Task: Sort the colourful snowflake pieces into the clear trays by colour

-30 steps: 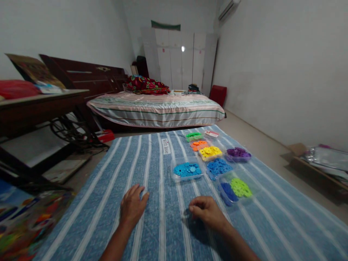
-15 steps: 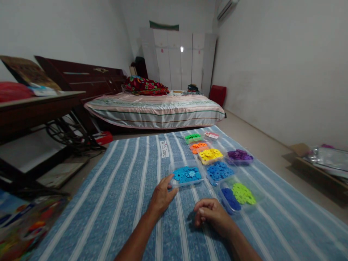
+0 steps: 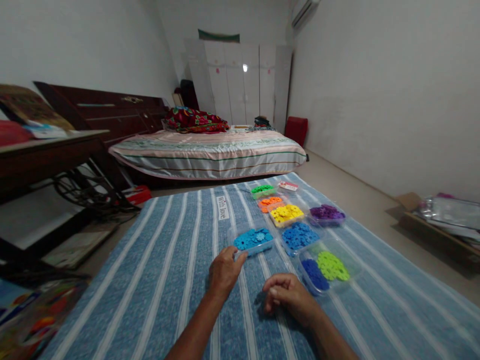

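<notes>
A clear plastic container (image 3: 245, 251) of light-blue flower-shaped plastic pieces (image 3: 254, 239) sits on the striped cloth. My left hand (image 3: 225, 272) has its thumb and fingers closed on the near left corner of this container. Lower and to the right, my right hand (image 3: 287, 297) rests just over the cloth with its fingers loosely curled in, and I see nothing in it. Nearest to that hand is a container (image 3: 354, 257) with dark-blue pieces (image 3: 315, 274) and lime-green pieces (image 3: 332, 266). Beyond it stands a container of mid-blue pieces (image 3: 299, 236).
More containers hold yellow (image 3: 287, 214), purple (image 3: 327, 212), orange (image 3: 270, 203) and green pieces (image 3: 263, 189). A "With love" label (image 3: 222, 208) shows on the striped cloth (image 3: 168, 260). A bed (image 3: 213, 150) is beyond, a sewing table (image 3: 52, 140) at left, a cardboard box (image 3: 431, 225) at right.
My left thumb and fingers have closed in on the container's corner. My right hand stays nearly where it was. The whole view has shifted slightly.
</notes>
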Motion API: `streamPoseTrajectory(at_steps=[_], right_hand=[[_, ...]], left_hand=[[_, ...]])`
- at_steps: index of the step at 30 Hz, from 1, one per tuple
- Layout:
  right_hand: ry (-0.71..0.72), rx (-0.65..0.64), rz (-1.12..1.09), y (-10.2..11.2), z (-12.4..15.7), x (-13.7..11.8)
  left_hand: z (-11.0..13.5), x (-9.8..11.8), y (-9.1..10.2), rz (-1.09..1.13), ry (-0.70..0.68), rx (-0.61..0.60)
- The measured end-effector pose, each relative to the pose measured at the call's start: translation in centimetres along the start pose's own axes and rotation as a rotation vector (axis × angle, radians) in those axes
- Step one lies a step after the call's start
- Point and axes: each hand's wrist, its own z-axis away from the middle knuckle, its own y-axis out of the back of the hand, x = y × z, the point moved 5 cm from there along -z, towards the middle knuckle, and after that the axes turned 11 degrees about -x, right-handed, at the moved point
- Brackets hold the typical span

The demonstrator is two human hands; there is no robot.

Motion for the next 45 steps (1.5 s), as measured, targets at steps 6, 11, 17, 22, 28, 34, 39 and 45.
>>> streamPoseTrajectory(at_steps=[6,11,17,22,28,34,39,45], right_hand=[[-0.003,-0.002,-0.015,0.0,-0.1,0.0],[-0.007,0.006,-0.02,0.0,-0.2,0.1],[-0.006,0.015,-0.041,-0.4,-0.4,-0.3],[-0.011,0.035,-0.044,-0.7,-0.5,-0.6],[-0.017,0.024,-0.025,-0.3,-0.5,-0.2],[-0.008,0.016,-0.02,-0.1,-0.3,-0.2],[0.001,0.019,-0.022,-0.4,0.0,-0.4],[-0.02,0.044,-0.035,-0.5,0.4,-0.6]], left_hand=[[-0.4,0.9,-0.2,-0.065,0.03,0.005],[-1.2,0.6,-0.6,-0.045,0.009,0.017],[-2.2,0.2,-1.3,0.07,-0.073,0.044],[-2.8,0.1,-1.4,0.096,-0.078,0.049],[-3.4,-0.6,-1.9,0.1,-0.082,0.048],[-3.2,-0.6,-2.4,0.097,-0.133,-0.012],[-2.9,0.0,-2.3,0.081,-0.085,-0.054],[-2.6,0.0,-2.5,0.169,-0.089,-0.08]])
